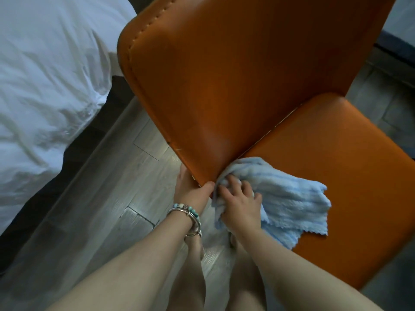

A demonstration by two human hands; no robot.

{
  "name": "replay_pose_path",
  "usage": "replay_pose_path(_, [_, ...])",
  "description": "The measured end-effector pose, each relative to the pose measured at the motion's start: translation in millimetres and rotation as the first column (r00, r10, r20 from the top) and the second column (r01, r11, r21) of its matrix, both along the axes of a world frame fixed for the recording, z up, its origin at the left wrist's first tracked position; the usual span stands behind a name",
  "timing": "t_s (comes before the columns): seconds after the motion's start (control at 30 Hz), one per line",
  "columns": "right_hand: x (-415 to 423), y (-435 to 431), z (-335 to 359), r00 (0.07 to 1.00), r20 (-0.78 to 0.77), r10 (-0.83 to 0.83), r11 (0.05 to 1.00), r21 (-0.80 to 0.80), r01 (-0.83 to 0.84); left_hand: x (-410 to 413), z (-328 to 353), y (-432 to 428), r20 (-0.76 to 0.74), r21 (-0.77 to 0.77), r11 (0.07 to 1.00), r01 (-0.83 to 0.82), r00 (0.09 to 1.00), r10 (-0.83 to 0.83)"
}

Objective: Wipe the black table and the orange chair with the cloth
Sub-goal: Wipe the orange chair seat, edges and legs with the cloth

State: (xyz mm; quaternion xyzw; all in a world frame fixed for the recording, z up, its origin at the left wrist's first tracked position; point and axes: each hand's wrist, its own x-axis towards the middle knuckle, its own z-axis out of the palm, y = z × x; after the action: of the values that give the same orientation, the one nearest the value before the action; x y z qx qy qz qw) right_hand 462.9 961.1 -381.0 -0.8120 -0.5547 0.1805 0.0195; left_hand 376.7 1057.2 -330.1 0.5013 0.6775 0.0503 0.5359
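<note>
Two hands beside a white bed (45,75): left hand (190,191) grips the chair (224,75) back, right hand (241,207) seemingly clutches the cloth (292,198) on its seat; grey wood floor (112,198).

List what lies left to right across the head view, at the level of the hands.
white bedding → wooden floor → left hand → right hand → blue cloth → orange chair seat
</note>
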Motion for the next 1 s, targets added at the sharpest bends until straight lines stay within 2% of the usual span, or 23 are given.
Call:
replay_pose_path(0.13, [-1.1,-59.0,5.1,0.971,-0.015,0.24,0.97,-0.034,-0.241,-0.9,4.6,1.7,0.005,-0.019,0.999,0.041,0.999,-0.04])
replay_pose_path(0.17, [0.2,-68.8,10.6,0.974,-0.009,0.225,0.974,-0.03,-0.226,-1.4,6.2,2.1,0.003,-0.025,0.998,0.057,0.998,-0.057])
replay_pose_path(0.23, [1.5,-72.3,20.3,0.996,0.034,0.087,0.996,0.009,-0.087,-2.9,6.7,2.5,0.003,-0.018,0.995,0.098,0.995,-0.098])
replay_pose_path(0.3, [-0.5,-55.5,23.6,0.994,0.06,-0.09,0.99,0.113,0.083,-2.5,7.9,2.8,-0.004,-0.009,0.994,0.111,0.994,-0.111])
replay_pose_path(0.37, [-6.7,-27.0,22.3,0.986,0.051,-0.162,0.972,0.183,0.15,-2.3,6.7,4.0,-0.022,-0.004,0.994,0.108,0.994,-0.108])
replay_pose_path(0.5, [-21.4,-9.1,2.8,0.985,-0.005,-0.175,0.984,-0.036,0.174,-2.5,8.0,4.7,-0.059,0.001,0.99,0.14,0.988,-0.14])
replay_pose_path(0.57, [-21.2,-23.9,-3.3,0.995,0.012,-0.103,0.988,-0.118,0.104,-2.8,9.3,6.2,-0.078,0.008,0.988,0.156,0.985,-0.155])
replay_pose_path(0.7, [-16.6,-100.7,-7.8,0.993,0.109,0.04,0.998,-0.048,-0.035,0.3,14.2,3.1,-0.081,0.017,0.983,0.181,0.981,-0.179])
replay_pose_path(0.77, [-6.2,-154.4,-6.7,0.99,0.13,0.051,0.997,-0.07,-0.042,3.9,14.2,-0.5,-0.085,0.007,0.993,0.116,0.99,-0.115])
replay_pose_path(0.83, [2.0,-191.3,0.7,0.99,0.139,-0.007,0.993,-0.118,0.023,9.1,10.1,-9.5,-0.084,-0.001,1.0,0.009,0.996,-0.009])
replay_pose_path(0.93, [-5.9,-184.6,6.2,0.986,0.137,-0.094,0.967,-0.223,0.123,12.0,0.1,-40.0,-0.096,-0.04,0.996,-0.076,0.993,0.072])
replay_pose_path(0.97, [-13.2,-171.6,5.3,0.987,0.115,-0.115,0.965,-0.222,0.139,10.1,-3.8,-53.5,-0.103,-0.057,0.997,-0.051,0.994,0.045])
replay_pose_path(1.0, [-20.8,-156.6,0.9,0.987,0.114,-0.11,0.982,-0.144,0.126,4.9,-6.8,-64.0,-0.111,-0.07,0.997,-0.015,0.994,0.007])
